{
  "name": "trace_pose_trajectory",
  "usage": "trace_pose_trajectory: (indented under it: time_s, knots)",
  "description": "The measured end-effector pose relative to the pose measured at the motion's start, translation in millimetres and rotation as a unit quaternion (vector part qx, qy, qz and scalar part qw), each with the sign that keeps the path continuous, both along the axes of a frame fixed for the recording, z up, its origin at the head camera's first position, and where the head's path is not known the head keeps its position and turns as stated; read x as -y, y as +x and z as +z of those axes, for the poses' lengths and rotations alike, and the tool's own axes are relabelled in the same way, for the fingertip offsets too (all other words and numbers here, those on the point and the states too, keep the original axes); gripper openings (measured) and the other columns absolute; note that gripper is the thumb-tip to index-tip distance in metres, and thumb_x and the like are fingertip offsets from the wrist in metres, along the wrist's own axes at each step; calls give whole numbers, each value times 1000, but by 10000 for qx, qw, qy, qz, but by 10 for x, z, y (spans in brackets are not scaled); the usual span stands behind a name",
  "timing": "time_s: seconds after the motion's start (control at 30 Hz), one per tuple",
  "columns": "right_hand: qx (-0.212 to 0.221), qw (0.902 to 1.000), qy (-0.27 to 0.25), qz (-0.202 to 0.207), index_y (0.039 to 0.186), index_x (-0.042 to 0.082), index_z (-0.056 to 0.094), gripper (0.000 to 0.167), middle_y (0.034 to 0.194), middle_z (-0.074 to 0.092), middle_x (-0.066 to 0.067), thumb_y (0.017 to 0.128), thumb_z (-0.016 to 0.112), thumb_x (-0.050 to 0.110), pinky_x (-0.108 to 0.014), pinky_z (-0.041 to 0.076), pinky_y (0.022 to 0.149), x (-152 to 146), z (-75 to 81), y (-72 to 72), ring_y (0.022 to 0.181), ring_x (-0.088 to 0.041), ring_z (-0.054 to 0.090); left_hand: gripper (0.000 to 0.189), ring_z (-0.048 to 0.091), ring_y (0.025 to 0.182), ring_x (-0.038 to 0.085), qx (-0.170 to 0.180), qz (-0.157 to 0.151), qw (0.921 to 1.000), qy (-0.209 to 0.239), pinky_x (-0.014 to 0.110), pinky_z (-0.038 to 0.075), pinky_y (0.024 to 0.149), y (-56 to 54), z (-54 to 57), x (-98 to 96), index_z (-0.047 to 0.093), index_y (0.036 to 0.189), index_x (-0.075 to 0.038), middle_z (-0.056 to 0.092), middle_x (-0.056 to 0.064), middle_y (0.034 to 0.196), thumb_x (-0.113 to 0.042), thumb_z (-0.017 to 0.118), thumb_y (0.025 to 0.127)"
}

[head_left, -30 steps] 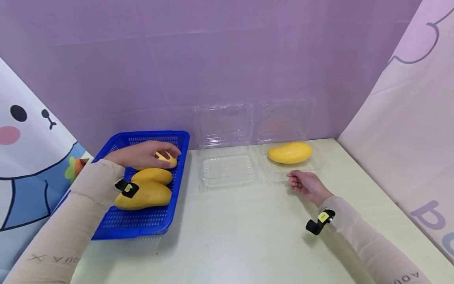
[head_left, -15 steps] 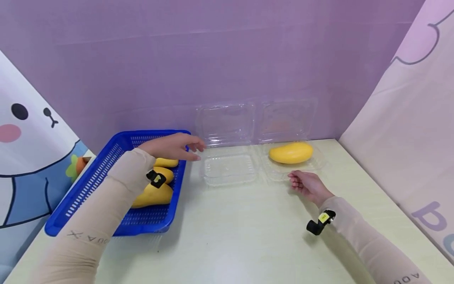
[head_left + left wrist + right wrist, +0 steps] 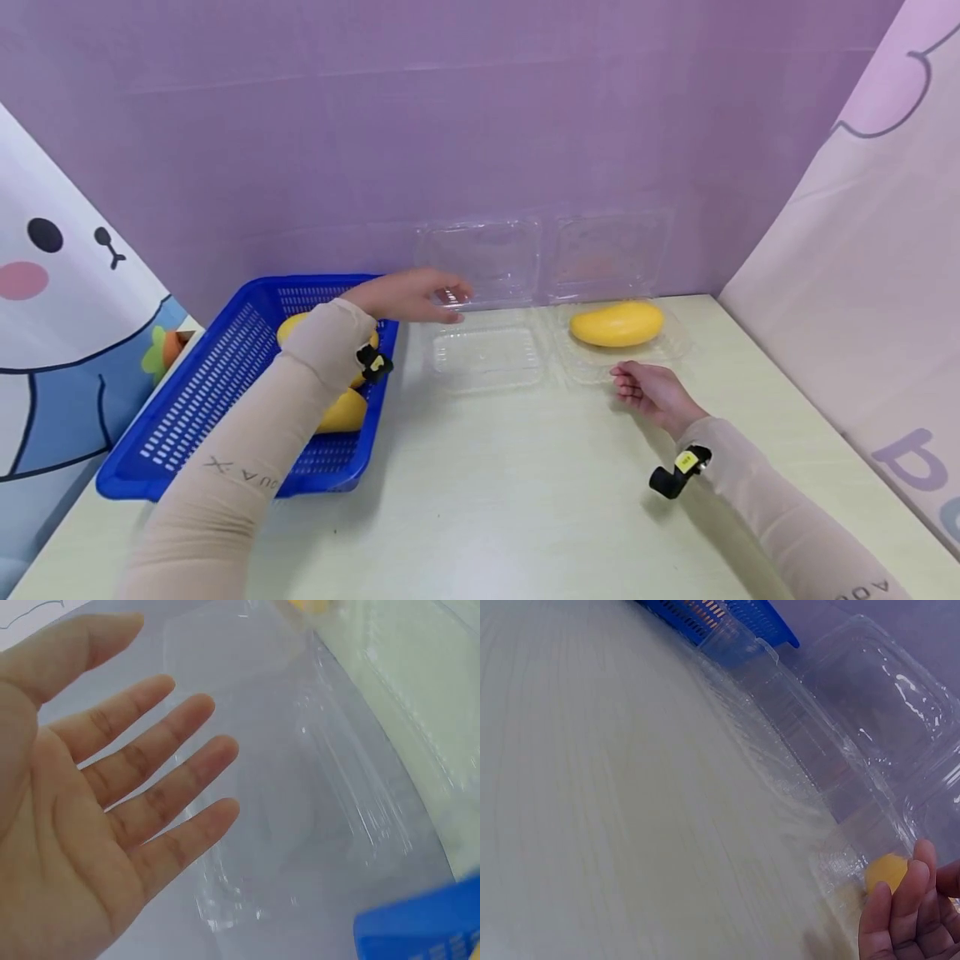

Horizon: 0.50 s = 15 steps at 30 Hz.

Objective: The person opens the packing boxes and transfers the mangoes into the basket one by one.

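Observation:
My left hand reaches over the right rim of the blue basket. Its fingers are spread and the palm is bare in the left wrist view. Just ahead of its fingertips stands the raised lid of the left clear plastic clamshell box. The right hand, fingers loosely curled and holding nothing visible, is at the front edge of the right clamshell box. One yellow mango lies in that box. Several more mangoes are in the basket, partly hidden by my left sleeve.
Both lids lean upright against the purple backdrop. The pale tabletop extends in front of the boxes. A printed curtain borders the right side, and another printed sheet hangs at the left.
The left hand has come up out of the basket, where it was over a mango, and moved right toward the left box. The mango stays in the basket. My right hand stays put.

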State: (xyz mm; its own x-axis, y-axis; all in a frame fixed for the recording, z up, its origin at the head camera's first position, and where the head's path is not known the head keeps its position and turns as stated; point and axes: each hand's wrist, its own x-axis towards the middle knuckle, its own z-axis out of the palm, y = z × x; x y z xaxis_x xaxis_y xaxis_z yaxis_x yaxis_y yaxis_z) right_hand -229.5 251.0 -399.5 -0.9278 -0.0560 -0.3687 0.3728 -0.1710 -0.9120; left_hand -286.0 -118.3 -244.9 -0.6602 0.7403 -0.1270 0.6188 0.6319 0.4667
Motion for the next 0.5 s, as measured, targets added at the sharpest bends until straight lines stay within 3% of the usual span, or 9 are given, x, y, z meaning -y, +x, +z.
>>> trace_pose_trajectory:
  time_s: [0.5]
  knots:
    - [0, 10000, -51, 30, 77, 11, 67, 31, 68, 62, 4, 98, 45, 13, -18, 52, 64, 2, 19, 27, 61, -5, 56, 47, 50, 120, 27, -161, 108, 9998, 97, 39, 41, 101, -42, -12, -497, 47, 135, -6, 54, 11, 131, -23, 58, 93]
